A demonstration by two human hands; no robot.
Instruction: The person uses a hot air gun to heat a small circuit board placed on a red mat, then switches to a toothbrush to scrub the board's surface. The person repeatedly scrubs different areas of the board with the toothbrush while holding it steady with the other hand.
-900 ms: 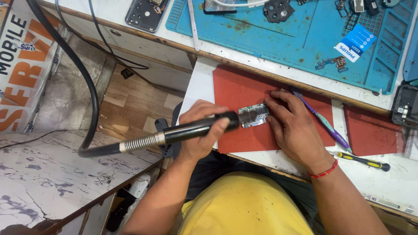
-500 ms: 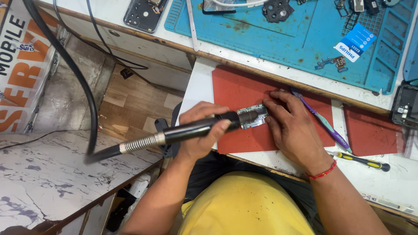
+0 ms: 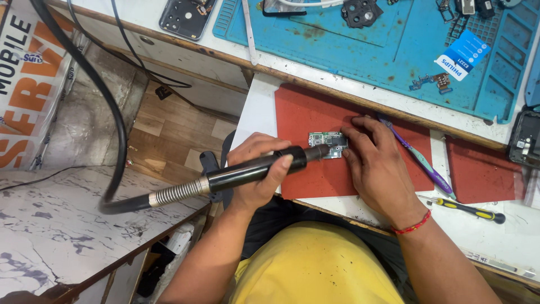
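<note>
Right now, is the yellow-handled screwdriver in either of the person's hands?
No: the yellow-handled screwdriver lies on the bench, right of the right hand.

Bright, even light; sharp focus, soft shadows, slight wide-angle distortion.

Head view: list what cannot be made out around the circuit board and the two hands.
- Circuit board: its right edge lies under the right hand; its parts are too small to tell.
- Hot-air tool: the nozzle tip blends into the board, so touching or apart cannot be told; the left hand covers part of the grip.
- Black hose: cut off by the top edge.
- Toothbrush: its head is partly behind the right hand's fingers.
</note>
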